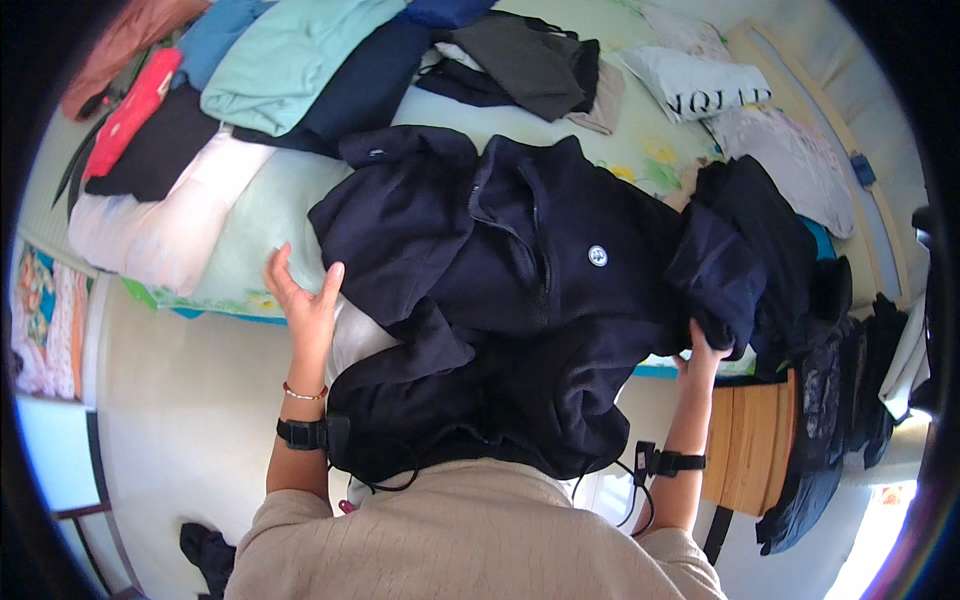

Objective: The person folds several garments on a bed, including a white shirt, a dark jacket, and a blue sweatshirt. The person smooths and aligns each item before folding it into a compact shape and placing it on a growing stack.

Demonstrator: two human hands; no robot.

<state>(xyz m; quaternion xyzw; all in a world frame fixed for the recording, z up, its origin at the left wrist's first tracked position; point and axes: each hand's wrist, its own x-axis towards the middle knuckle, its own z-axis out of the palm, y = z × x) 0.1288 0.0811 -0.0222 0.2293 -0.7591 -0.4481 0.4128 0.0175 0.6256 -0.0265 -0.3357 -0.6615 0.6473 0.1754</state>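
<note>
A dark navy zip jacket (495, 255) is spread over the edge of the bed, its collar away from me and its lower part hanging toward my body. The front zipper is partly undone, and a round pale badge (597, 256) sits on the chest. Beside the jacket's left edge, my left hand (304, 300) is raised with thumb and fingers apart, holding nothing. At the other side, my right hand (703, 346) grips the jacket's right sleeve (716, 277) near its end; the fabric hides part of the fingers.
Across the bed (262, 217) lie a mint-green folded garment (292, 60), a red cloth (135, 112), a dark folded pile (525, 64) and a white printed bag (694, 82). Black clothes hang at right above a wooden cabinet (750, 442). A dark item (206, 555) lies on the floor.
</note>
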